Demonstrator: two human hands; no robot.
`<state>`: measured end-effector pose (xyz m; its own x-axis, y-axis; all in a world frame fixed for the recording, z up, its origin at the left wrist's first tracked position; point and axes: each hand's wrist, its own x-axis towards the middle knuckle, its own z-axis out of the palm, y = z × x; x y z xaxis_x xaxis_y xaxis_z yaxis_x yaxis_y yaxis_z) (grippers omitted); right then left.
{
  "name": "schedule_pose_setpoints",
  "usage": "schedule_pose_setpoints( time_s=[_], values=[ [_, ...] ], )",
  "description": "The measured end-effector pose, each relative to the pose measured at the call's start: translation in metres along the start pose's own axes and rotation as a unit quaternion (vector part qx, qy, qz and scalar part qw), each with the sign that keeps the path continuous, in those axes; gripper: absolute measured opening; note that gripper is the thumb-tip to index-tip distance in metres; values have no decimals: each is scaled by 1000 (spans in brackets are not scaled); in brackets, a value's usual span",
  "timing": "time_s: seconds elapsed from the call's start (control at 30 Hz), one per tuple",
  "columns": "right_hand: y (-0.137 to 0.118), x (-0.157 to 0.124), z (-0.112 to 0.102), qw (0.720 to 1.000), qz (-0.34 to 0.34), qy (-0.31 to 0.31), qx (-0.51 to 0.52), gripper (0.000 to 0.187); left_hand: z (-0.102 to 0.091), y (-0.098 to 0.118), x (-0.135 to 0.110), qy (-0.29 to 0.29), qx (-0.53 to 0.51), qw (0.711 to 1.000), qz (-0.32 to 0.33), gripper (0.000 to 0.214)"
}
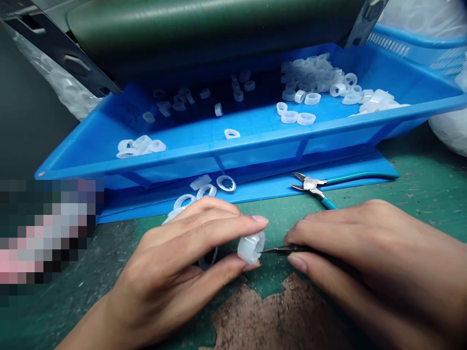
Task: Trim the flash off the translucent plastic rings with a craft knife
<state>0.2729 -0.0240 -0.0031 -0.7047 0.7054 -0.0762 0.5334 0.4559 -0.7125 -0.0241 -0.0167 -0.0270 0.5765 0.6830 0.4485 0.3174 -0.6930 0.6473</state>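
Between thumb and forefinger, my left hand point(171, 262) pinches a small translucent white plastic ring point(248, 249), its opening turned towards the right. My right hand point(379, 253) is closed around a thin dark pointed tool point(280, 250) that looks like tweezers; its exact kind is partly hidden by the fingers. The tool's tip reaches the edge of the ring's opening. Several loose rings point(226, 183) lie just beyond my left hand, and another one is partly covered under its fingers.
Diagonal cutters point(310, 184) with teal handles lie beyond my right hand on a blue strip point(262, 192). Behind stands a blue tray point(255, 146) holding many white rings point(314, 73). A green roller point(219, 34) hangs over it. The green tabletop point(430, 194) has a worn brown patch.
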Motion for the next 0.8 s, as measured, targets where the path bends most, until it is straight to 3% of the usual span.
schedule_pose_setpoints(
  time_s=[0.37,0.53,0.7,0.8],
  values=[
    [-7,0,-6,997,47,-43,36,22,-3,5,3,-14,0,1000,-5,44],
    [-11,-7,-2,994,101,-12,31,21,-6,4,8,-37,19,999,14,47],
    [-2,-14,-3,996,89,-17,23,26,-8,2,9,-51,28,998,30,45],
    [8,-15,-5,990,126,-31,58,30,-8,3,8,-45,21,998,24,47]
  ],
)
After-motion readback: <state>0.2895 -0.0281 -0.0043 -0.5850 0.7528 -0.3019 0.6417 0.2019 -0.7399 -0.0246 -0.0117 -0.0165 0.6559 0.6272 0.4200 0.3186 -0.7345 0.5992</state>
